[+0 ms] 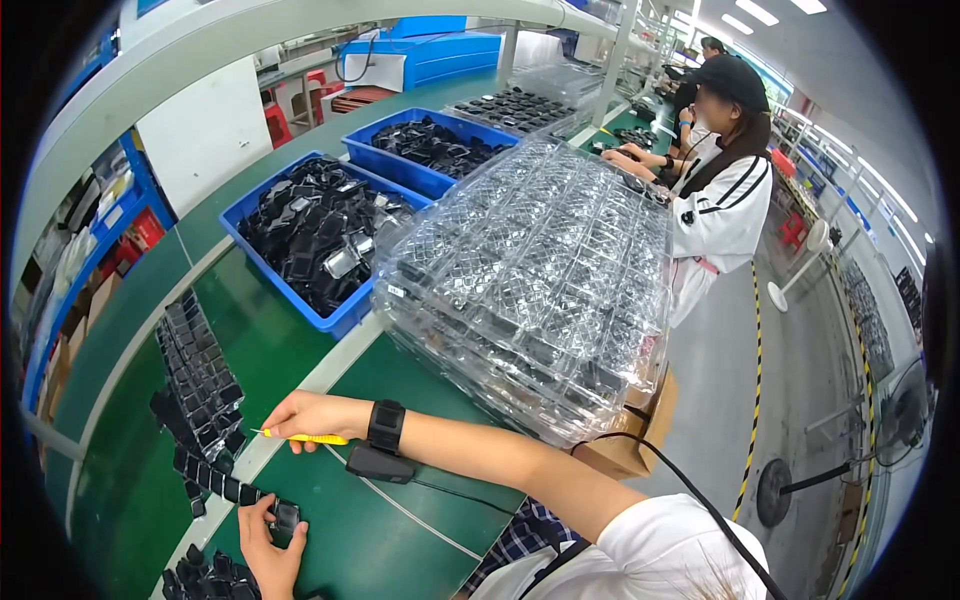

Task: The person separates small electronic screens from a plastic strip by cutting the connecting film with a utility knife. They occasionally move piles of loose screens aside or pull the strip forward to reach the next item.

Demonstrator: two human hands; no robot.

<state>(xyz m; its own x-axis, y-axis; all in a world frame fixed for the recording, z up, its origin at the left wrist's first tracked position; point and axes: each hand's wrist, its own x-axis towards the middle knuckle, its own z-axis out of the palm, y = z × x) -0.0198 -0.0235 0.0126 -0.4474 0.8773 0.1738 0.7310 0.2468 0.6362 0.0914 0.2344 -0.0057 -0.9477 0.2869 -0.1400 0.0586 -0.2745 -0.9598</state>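
Observation:
My right hand [310, 415] reaches across the green table [300, 340] and pinches a thin yellow tool [312, 438], its tip pointing left. The wrist carries a black band [386, 425] with a cable and a small black unit [378, 464] lying beneath it. At the bottom edge, my left hand [265, 550] holds a small black square part [285, 517] between thumb and fingers. Rows of the same black parts [200, 385] lie to the left of both hands, and more sit by my left wrist [205, 578].
A tall stack of clear plastic trays [535, 280] stands at the right on a cardboard box [640, 440]. Two blue bins [330, 315] [400, 170] of black parts sit behind. A co-worker in a white jacket [720, 215] works further along the bench. A fan [775, 490] stands on the floor.

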